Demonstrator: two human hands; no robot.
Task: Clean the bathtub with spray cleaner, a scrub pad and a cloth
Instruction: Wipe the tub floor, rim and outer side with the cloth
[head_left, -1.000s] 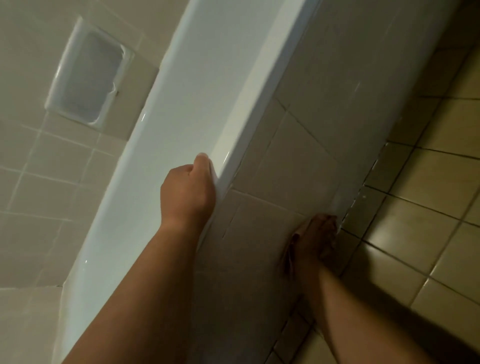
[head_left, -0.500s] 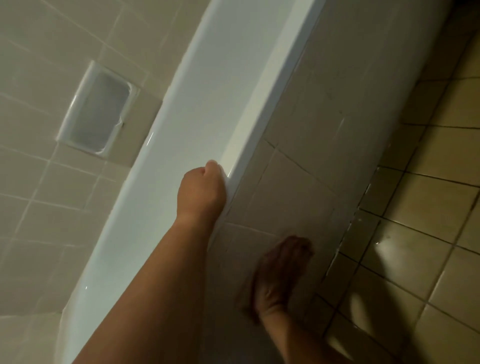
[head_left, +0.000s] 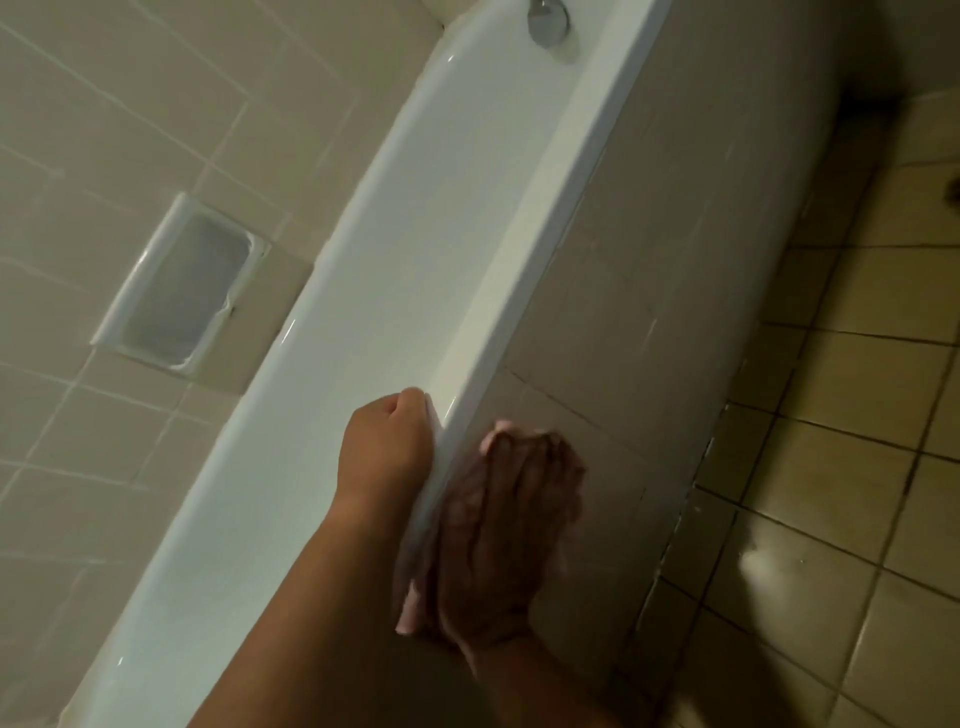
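Clenching our left grip (head_left: 387, 447) round the white bathtub rim (head_left: 519, 291), we hold on with the knuckles on the rim's inner side and the forearm running back toward the camera. Just under the rim, on its outer side, our right grip (head_left: 498, 545) lies released, fingers stretched out and flat, pressing a pink cloth (head_left: 410, 608) against the tiled front panel (head_left: 649, 260). The cloth peeks out beyond the fingertips and again beneath the heel of the grip, touching the panel close below the rim. Motion blur softens the right grip and the cloth. Across the tub from the rim, a recessed white soap dish (head_left: 182, 283) sits in the beige wall tiles (head_left: 78, 156). Toward the rim's far end, a round metal fitting (head_left: 545, 18) shows on the tub's inner wall. Beyond the panel, well below the rim, lie yellowish floor tiles (head_left: 857, 467) with dark grout, one of them carrying a bright patch of reflected light.
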